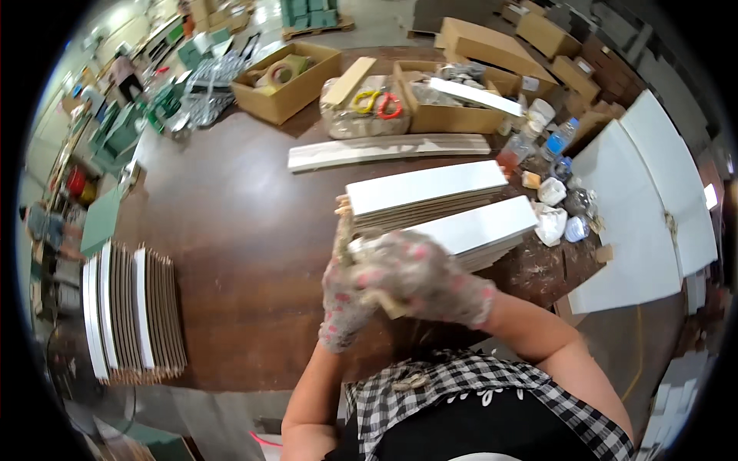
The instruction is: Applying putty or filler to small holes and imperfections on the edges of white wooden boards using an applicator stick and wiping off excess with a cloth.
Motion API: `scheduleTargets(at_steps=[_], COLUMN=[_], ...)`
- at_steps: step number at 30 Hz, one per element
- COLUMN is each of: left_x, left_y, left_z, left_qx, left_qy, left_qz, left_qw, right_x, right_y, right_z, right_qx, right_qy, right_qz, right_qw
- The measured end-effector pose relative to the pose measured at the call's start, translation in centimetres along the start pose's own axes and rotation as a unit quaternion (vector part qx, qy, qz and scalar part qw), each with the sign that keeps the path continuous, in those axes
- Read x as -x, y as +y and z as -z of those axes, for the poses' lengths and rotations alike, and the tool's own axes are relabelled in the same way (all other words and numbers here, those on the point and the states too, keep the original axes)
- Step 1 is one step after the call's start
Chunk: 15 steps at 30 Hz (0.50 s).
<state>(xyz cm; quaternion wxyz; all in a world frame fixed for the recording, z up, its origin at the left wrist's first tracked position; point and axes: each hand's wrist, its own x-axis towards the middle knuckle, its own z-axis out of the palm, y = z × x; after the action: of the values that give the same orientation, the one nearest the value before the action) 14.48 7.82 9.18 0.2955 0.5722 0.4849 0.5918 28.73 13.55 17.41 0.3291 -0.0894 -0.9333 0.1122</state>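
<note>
My left hand [344,303], in a pale glove with pink spots, is closed around a narrow brown-edged board [344,230] held almost on end. Its lower part is hidden by the gloves. My right hand [423,280], gloved alike, crosses in front of it and touches or nearly touches it; motion smears its fingers. Just beyond the hands are two stacks of long white-topped boards with brown edges, the far stack [427,187] and the near stack [480,227]. The right hand partly covers the near stack's left end.
More boards [131,315] stand on edge at the brown table's [246,292] left. Behind lie pale strips [388,152], scissors [377,104], and cardboard boxes [284,84]. Bottles [560,140] and crumpled scraps [550,223] sit at right, beside a large white panel [630,207].
</note>
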Motion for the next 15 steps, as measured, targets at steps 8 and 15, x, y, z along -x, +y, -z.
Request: scheduleTargets(at_steps=[8,15], left_x=[-1.0,-0.9], left_y=[-0.1,3.3], left_z=[-0.7,0.4], left_qx=[0.088,0.118], left_qy=[0.045,0.059], left_qz=[0.057,0.124], left_qw=[0.994,0.983], right_x=[8.8,9.1], right_y=[5.8,6.6], right_z=[7.8,14.6], right_qx=[0.213,0.234], right_qy=[0.044,0.166], right_qz=[-0.156,-0.308], right_qw=[0.964,0.907])
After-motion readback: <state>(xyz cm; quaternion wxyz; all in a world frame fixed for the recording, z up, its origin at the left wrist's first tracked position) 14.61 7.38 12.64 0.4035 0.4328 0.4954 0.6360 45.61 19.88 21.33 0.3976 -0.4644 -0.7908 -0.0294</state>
